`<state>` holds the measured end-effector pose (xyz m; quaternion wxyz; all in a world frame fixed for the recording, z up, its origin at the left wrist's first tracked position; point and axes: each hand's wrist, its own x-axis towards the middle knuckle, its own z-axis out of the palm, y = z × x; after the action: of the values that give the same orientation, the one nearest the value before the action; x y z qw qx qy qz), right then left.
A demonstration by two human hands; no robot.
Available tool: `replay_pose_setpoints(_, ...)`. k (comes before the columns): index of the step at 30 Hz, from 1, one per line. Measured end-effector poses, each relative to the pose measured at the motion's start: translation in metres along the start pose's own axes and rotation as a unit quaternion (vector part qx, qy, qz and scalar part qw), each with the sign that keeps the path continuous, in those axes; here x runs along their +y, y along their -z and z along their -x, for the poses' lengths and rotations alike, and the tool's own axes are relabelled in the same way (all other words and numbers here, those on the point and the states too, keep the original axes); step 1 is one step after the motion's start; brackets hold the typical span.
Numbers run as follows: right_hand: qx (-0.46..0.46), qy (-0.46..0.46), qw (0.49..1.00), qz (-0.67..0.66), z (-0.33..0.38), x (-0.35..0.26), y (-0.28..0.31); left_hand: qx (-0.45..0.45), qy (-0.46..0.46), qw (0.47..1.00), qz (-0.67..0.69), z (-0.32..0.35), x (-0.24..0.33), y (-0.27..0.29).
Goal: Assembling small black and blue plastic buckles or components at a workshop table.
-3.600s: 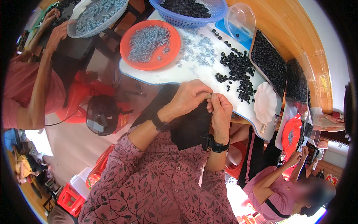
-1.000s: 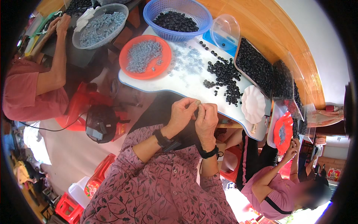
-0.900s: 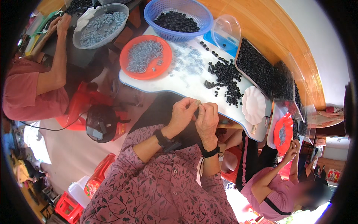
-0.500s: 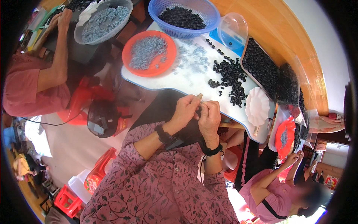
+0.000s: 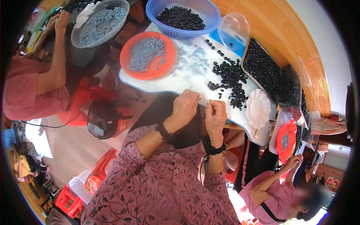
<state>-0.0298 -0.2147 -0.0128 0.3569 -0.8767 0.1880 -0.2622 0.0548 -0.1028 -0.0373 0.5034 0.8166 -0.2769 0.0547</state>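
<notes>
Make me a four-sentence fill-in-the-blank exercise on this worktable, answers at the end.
1. The perforated blue basket holds bead-like pieces coloured ____.
2. In the picture, the round red plate lies to the ____ of the scalloped white dish.
3. The left hand and the right hand each have a dark band at the ____.
4. The loose black pieces lie nearer the person's ____ hand.

Missing words: black; left; wrist; right.

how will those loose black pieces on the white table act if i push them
The loose black pieces look small and rounded, so they'd likely roll or scatter. The white table appears smooth, so they may slide easily too. Many lie touching in a thin cluster, so nudging one would probably shift its neighbours.
</notes>
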Motion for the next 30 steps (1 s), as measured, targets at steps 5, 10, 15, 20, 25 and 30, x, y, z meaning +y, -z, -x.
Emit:
replay_pose_setpoints(5, 0.041, 0.022, 0.998, 0.035, -0.004, 0.021, 0.004, -0.018, -0.024, 0.999, -0.04, -0.012, 0.008, 0.0)
replay_pose_setpoints(10, 0.043, -0.004, 0.998, 0.034, -0.003, 0.023, 0.004, -0.017, -0.057, 0.998, -0.026, -0.029, 0.017, -0.017)
replay_pose_setpoints(15, 0.064, -0.002, 0.997, 0.035, -0.002, 0.028, 0.003, -0.065, -0.056, 0.993, -0.075, -0.043, 0.022, -0.031)
replay_pose_setpoints(20, 0.08, 0.005, 0.996, 0.024, 0.0, 0.034, 0.003, -0.095, -0.069, 0.985, -0.129, -0.045, 0.021, -0.035)
replay_pose_setpoints(25, 0.05, -0.103, 0.986, -0.117, 0.003, 0.035, 0.006, -0.095, -0.11, 0.981, -0.13, -0.045, 0.019, -0.034)
replay_pose_setpoints(30, 0.046, -0.117, 0.982, -0.138, 0.003, 0.039, 0.005, -0.071, -0.115, 0.985, -0.106, -0.042, 0.017, -0.031)
